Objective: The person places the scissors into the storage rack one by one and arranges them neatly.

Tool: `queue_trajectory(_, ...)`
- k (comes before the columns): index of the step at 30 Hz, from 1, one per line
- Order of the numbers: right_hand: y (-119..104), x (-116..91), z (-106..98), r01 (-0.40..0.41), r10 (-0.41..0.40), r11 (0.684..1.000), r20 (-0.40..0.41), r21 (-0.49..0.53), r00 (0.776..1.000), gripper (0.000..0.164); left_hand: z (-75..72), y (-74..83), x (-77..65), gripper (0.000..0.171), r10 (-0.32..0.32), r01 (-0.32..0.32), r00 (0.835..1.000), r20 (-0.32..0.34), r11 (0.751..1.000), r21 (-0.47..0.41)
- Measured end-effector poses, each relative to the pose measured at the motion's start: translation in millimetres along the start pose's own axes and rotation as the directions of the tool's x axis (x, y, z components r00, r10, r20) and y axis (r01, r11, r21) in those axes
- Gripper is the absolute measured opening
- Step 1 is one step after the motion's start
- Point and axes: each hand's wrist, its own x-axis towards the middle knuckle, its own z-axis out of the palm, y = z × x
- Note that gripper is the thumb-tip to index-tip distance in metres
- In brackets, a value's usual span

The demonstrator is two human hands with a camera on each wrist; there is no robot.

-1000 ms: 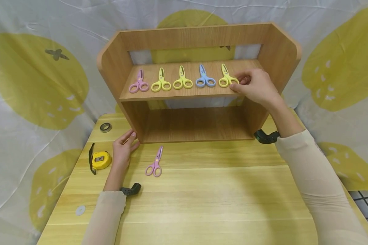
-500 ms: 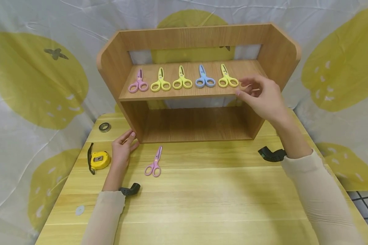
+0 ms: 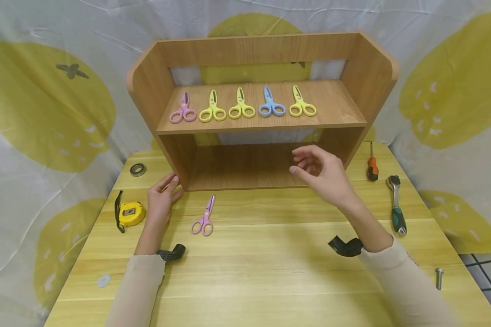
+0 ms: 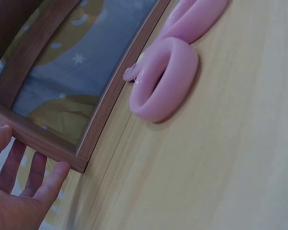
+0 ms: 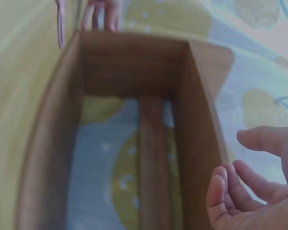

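Observation:
A two-tier wooden shelf [image 3: 262,128] holds a row of scissors on its upper board: pink scissors [image 3: 183,109] at the left, yellow scissors [image 3: 212,107], more yellow scissors [image 3: 241,105], blue scissors [image 3: 272,102], then yellow scissors [image 3: 302,102]. My left hand [image 3: 160,197] rests at the shelf's lower left corner, fingertips against the side panel [image 4: 43,143]. Another pair of pink scissors [image 3: 205,218] lies on the table before the shelf, handles toward me. Loosely bent and holding nothing, my right hand [image 3: 321,175] hovers in front of the lower compartment's right part.
Along the table's left side lie a tape roll [image 3: 137,170], a yellow tape measure [image 3: 131,213] and a grey washer [image 3: 104,280]. On the right are an orange screwdriver [image 3: 372,168], a ratchet wrench [image 3: 397,206] and a bolt [image 3: 439,278]. A lemon-print curtain [image 3: 49,104] hangs behind.
My right hand has left the rightmost yellow scissors, drawing back and down to before the lower compartment. The tools on the right have come into sight. My left hand stays at the corner.

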Motion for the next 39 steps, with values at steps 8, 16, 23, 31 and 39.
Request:
queue_trajectory(8,9,-10,55,-0.042,0.030,0.995,0.134,0.087,0.990,0.036,0.7,0.8,-2.5,0.043,0.026,-0.026,1.000,0.003,0.999,0.028)
queue_trajectory(16,20,-20,116,-0.107,0.064,0.980,0.242,0.169,0.968,0.045,0.6,1.2,-1.2,0.042,0.010,-0.010,1.000,-0.003,1.000,0.021)
queue_trajectory(23,26,-26,165,-0.148,0.089,0.976,0.323,0.161,0.942,0.051,1.2,1.9,-4.1,0.043,0.017,-0.017,1.000,-0.002,0.999,0.047)
queue_trajectory(31,32,-29,203,-0.181,0.119,0.974,0.371,0.138,0.921,0.057,0.6,1.2,-4.2,0.044,0.013,-0.014,1.000,0.008,0.999,0.038)
queue_trajectory(39,33,-30,227,-0.190,0.144,0.977,0.369,0.092,0.918,0.056,0.1,0.2,-0.2,0.043,-0.004,0.004,1.000,0.008,1.000,0.014)
